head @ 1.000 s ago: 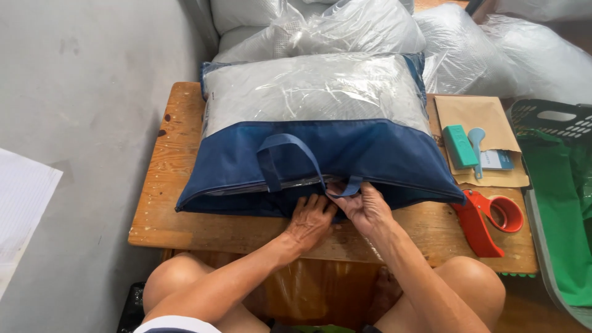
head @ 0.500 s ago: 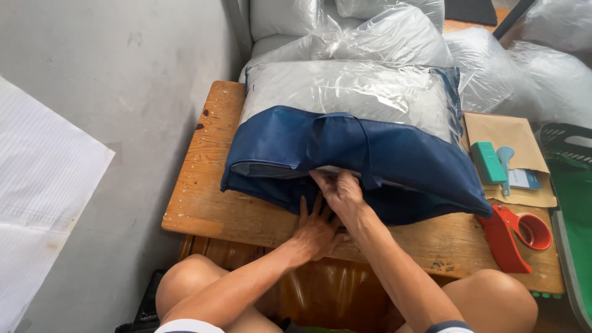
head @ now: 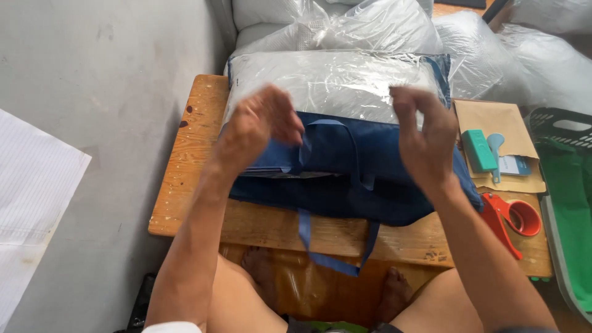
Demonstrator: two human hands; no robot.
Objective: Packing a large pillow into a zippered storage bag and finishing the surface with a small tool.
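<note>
One camera only — worn on the seated person's head, looking steeply down and forward, close over the wooden table (head: 203, 203). Both forearms enter from six o'clock; grey floor lies at nine, a green basket (head: 570, 185) at three.

- Zip bag (head: 370, 179): navy blue fabric, with a clear plastic top panel showing white filling.
- Bag handles (head: 333, 246): medium blue straps.
- Table (head: 191, 185): orange-brown wood with dark spots.
- Tape dispenser (head: 515, 219): bright red.
- Envelope (head: 499, 120): plain tan brown.
- Small block (head: 478, 150): teal green; scoop-shaped tool (head: 495, 148) beside it: pale blue.
- Basket (head: 570, 197): green with dark mesh rim.
- Plastic-wrapped bundles (head: 382, 24): white, glossy.
- Floor (head: 92, 74): plain grey.
- Sheet (head: 31, 185): white, finely ribbed.
</note>
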